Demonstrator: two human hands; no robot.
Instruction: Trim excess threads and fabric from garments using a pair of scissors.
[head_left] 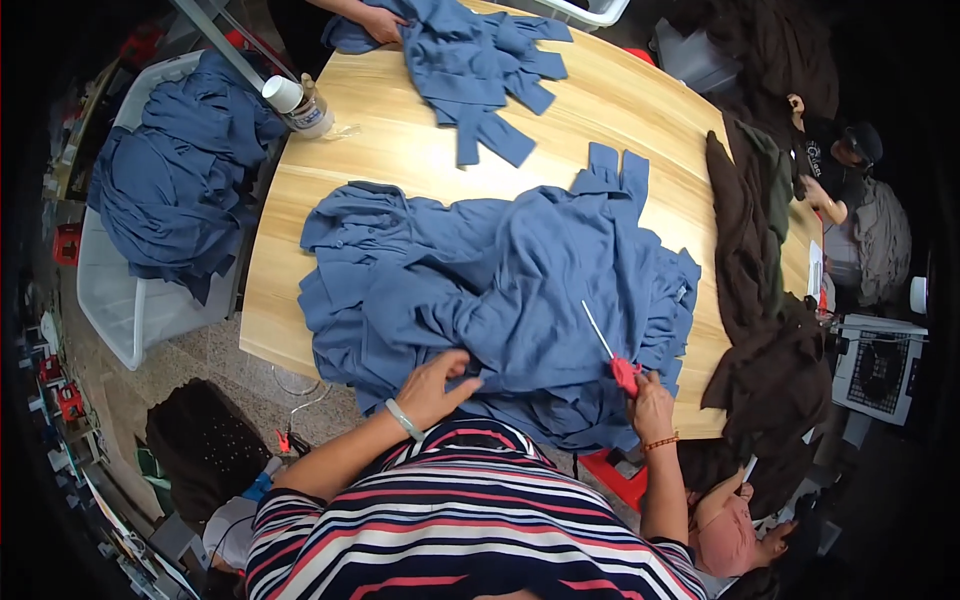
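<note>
A pile of blue knit garments point(540, 270) covers the near middle of the wooden table, rumpled, with sleeves and cuffs sticking out at its edges. My left hand point(430, 390) rests at the pile's near edge, thumb and fingers apart, holding nothing that I can see. In my right hand point(652, 408), near the pile's right side, are red-handled scissors point(626, 374). Their thin, pale blades point up and left over the cloth, and my fingers partly hide the handles.
More blue garments point(470, 60) lie at the table's far side, near another person's hand point(383, 25). A white bin point(110, 290) with blue clothes stands left, by a white-capped bottle point(300, 108). Dark brown garments point(745, 290) drape along the right edge. Other people work at right.
</note>
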